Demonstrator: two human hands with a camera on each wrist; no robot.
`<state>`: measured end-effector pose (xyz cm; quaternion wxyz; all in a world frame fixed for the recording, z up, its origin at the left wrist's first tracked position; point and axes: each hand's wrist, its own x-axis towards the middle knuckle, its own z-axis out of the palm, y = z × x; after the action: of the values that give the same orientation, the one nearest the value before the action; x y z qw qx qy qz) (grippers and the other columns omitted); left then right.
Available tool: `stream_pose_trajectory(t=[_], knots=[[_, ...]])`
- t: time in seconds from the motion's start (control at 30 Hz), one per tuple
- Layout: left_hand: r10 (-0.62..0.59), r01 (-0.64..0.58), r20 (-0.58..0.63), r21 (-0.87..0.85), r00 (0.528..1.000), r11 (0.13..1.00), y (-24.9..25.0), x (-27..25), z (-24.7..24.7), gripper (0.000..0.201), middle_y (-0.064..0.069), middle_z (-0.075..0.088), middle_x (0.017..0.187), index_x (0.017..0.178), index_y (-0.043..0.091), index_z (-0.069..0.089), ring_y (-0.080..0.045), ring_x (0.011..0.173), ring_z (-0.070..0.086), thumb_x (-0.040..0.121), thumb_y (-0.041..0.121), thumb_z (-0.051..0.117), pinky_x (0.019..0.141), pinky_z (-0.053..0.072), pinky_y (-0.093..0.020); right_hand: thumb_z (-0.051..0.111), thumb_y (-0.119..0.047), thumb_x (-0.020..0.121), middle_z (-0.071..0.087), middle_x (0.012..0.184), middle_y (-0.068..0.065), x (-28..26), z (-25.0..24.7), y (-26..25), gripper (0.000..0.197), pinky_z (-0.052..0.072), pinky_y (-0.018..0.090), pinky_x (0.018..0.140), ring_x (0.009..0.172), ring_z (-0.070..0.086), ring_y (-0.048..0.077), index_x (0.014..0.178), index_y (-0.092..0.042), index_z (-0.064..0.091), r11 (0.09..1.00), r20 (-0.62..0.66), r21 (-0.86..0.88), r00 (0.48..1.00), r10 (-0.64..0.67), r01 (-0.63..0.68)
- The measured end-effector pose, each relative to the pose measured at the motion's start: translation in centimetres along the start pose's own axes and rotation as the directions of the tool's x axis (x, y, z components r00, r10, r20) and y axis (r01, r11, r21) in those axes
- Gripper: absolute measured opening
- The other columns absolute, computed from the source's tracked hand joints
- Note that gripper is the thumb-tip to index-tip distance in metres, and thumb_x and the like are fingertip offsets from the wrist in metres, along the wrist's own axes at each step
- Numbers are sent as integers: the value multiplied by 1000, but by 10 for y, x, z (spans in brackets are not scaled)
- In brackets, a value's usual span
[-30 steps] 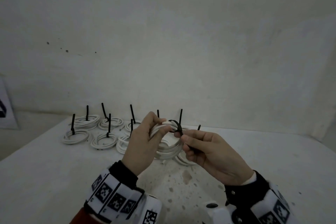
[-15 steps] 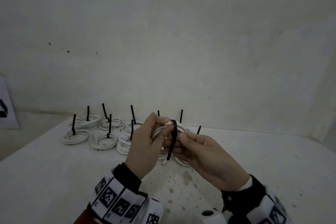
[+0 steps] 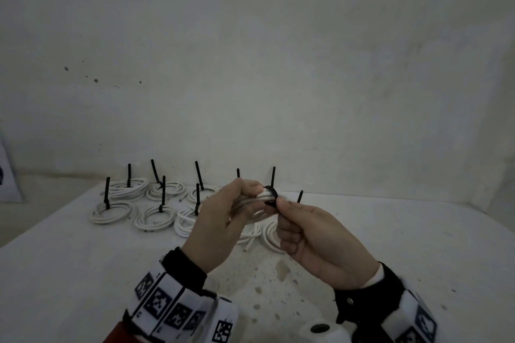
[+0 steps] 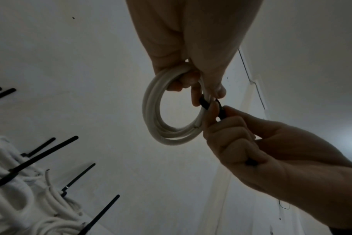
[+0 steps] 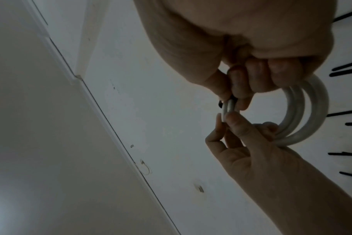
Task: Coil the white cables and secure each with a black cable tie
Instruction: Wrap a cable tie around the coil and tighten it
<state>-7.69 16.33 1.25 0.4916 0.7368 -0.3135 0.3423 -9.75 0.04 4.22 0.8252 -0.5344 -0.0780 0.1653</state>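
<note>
Between hands [image 3: 223, 220] — coil [image 4: 151, 114] (tie-wrapped).

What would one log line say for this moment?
left hand: holds cable coil | right hand: pinches black tie round coil | tied coils: on table

A pale bench [image 3: 83, 273] is seen, its near surface flecked with dark specks. Behind it a plain whitish wall [image 3: 278, 64] is marked by a few small dark spots; a sheet [image 3: 7, 175] with dark print is leaned at its left edge.
</note>
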Motion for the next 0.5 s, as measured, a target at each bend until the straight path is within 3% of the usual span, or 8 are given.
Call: stream_pose_trajectory(t=[0.07, 0.17, 0.23, 0.3, 0.37, 0.43, 0.5], knots=[[60, -60, 21, 39, 998, 997, 1, 2, -4, 9, 14, 64, 109, 96, 26, 57, 1, 95, 63, 87, 27, 55, 79, 45, -10, 52, -19, 93, 22, 49, -5, -1, 0, -1, 24, 19, 18, 40, 42, 21, 6, 80, -3, 64, 1000, -18, 8, 1000, 0, 1], [152, -157, 45, 124, 987, 980, 2, 4, -9, 7, 16, 66, 107, 94, 23, 58, 2, 95, 62, 89, 27, 57, 80, 47, -16, 56, -23, 87, 19, 47, -6, -1, 1, 1, 23, 18, 18, 39, 40, 18, 6, 100, -4, 55, 1000, -15, 21, 1000, 0, 0], [184, -192, 56, 239, 981, 952, 2, 5, -12, 6, 23, 61, 113, 93, 29, 57, 6, 94, 59, 88, 32, 58, 81, 46, -29, 55, -24, 90, 19, 46, -6, 0, 2, 3, 23, 16, 18, 39, 39, 17, 6, 95, -2, 58, 1000, -32, 5, 999, -4, 4], [181, -193, 68, 298, 981, 935, 2, 5, -14, 9, 36, 58, 113, 94, 35, 55, 12, 93, 55, 86, 33, 58, 83, 41, -35, 55, -25, 91, 18, 46, -6, 0, 2, 4, 22, 15, 19, 39, 39, 16, 6, 90, -3, 60, 1000, -38, -11, 999, -13, 13], [142, -159, 80, 301, 987, 940, 3, 4, -14, 14, 40, 56, 109, 100, 38, 53, 15, 95, 53, 86, 38, 55, 87, 38, -29, 58, -28, 85, 18, 46, -6, -1, 2, 4, 24, 15, 19, 39, 39, 16, 6, 87, -4, 60, 999, -31, -26, 999, -34, 33], [82, -109, 99, 311, 992, 944, 2, 4, -13, 20, 36, 60, 97, 105, 40, 48, 17, 95, 49, 87, 48, 50, 90, 31, -17, 61, -32, 78, 18, 47, -6, -1, 2, 3, 27, 14, 19, 40, 39, 16, 6, 86, -6, 59, 997, -26, -50, 998, -59, 57], [80, -129, 143, 375, 986, 918, -2, 3, -13, 22, 29, 59, 85, 101, 39, 48, 15, 86, 48, 90, 57, 40, 87, 27, -16, 62, -32, 76, 19, 47, -6, -2, 2, 2, 29, 14, 19, 40, 39, 16, 6, 86, -5, 58, 994, -23, -75, 997, -77, 75]])
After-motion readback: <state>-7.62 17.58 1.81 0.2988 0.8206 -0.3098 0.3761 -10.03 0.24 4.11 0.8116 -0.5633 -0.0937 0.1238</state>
